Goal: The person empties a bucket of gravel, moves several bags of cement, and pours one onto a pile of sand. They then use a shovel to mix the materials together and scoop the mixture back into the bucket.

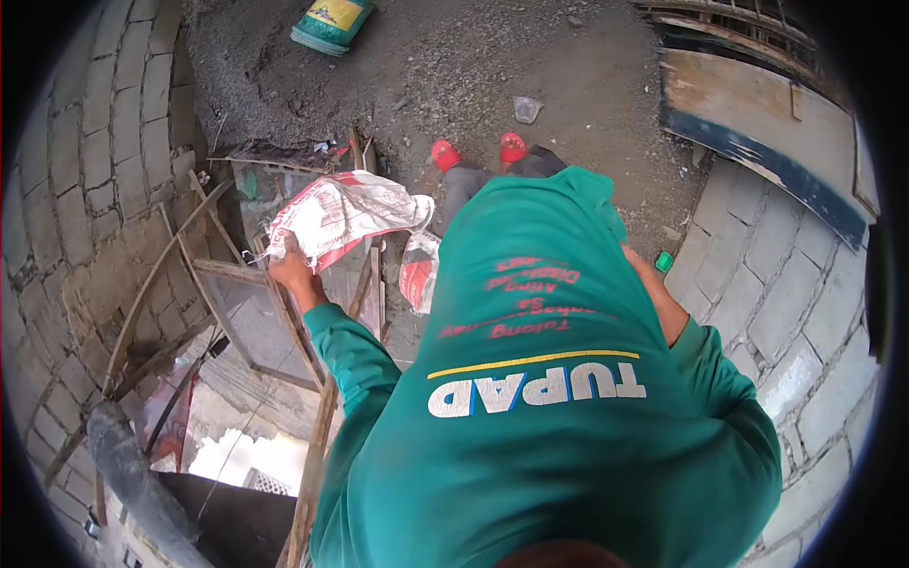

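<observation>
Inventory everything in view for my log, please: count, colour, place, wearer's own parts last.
Printed sack: 1, white and red, at left hand
Printed sack piece: 1, white and red, beside shirt; whether separate unclear
Bucket: 1, green with yellow label, top
Plastic scrap: 1, translucent, on ground
Small object: 1, green, right
Block walls: 2, grey, left and right
Wooden frame: 1, brown, left
Board: 1, brown, upper right
Ground: 1, grey, top
Clogs: 2, red, on feet
Shirt: 1, green, centre
Left hand: 1, gripping sack
Right hand: 1, partly hidden by shirt
</observation>
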`<move>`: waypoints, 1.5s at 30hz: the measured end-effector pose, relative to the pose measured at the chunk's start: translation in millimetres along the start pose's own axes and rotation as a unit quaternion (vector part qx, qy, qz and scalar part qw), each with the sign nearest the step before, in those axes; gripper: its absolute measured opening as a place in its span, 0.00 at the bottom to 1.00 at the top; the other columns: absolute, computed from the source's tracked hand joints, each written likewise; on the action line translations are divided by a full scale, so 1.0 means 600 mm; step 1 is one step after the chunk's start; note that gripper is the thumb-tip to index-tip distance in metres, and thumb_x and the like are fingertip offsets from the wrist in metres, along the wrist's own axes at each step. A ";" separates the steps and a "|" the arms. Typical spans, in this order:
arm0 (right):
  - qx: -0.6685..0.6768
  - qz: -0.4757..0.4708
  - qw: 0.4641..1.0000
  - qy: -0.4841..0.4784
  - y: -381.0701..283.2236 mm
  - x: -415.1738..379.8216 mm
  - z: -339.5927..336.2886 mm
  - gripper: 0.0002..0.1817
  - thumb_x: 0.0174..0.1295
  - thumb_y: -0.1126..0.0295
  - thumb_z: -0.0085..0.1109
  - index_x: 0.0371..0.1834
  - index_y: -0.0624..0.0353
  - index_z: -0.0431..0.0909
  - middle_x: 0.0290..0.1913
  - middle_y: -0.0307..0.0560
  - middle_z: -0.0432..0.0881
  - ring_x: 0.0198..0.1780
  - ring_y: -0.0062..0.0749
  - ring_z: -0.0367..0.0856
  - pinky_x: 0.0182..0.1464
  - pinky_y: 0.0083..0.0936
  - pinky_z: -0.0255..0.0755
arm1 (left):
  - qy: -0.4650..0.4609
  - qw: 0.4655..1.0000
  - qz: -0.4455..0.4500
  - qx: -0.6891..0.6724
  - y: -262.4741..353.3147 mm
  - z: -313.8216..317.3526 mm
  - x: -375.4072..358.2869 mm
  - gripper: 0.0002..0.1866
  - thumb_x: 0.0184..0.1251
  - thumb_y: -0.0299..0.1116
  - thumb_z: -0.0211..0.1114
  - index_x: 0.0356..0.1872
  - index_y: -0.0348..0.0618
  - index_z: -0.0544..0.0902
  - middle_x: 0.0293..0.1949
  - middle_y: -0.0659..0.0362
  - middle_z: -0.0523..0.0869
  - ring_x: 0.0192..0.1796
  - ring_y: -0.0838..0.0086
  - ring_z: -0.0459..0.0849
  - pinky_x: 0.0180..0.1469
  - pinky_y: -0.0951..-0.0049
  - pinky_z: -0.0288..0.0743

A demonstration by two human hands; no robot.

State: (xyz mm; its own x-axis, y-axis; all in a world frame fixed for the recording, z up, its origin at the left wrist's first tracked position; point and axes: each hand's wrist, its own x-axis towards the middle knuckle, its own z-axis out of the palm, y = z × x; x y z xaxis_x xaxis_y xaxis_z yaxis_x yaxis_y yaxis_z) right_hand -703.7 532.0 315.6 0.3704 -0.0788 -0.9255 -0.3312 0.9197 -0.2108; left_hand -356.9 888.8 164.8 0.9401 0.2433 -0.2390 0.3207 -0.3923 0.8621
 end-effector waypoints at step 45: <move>-0.566 -0.397 0.719 -0.069 -0.279 0.461 0.374 0.29 0.60 0.51 0.63 0.54 0.65 0.74 0.45 0.54 0.83 0.45 0.36 0.82 0.46 0.32 0.75 | -0.058 0.981 0.184 0.014 0.172 0.192 0.253 0.11 0.59 0.30 0.68 0.36 0.29 0.82 0.32 0.54 0.86 0.34 0.76 0.80 0.38 0.72 0.74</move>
State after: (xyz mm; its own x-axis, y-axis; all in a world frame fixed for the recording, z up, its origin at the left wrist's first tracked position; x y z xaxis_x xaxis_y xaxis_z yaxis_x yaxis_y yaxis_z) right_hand -351.3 442.6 165.5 0.8897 -0.2953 -0.3481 -0.4328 -0.3029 -0.8491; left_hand -167.8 783.0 166.2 0.9991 -0.0211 0.0357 -0.0414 -0.4599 0.8870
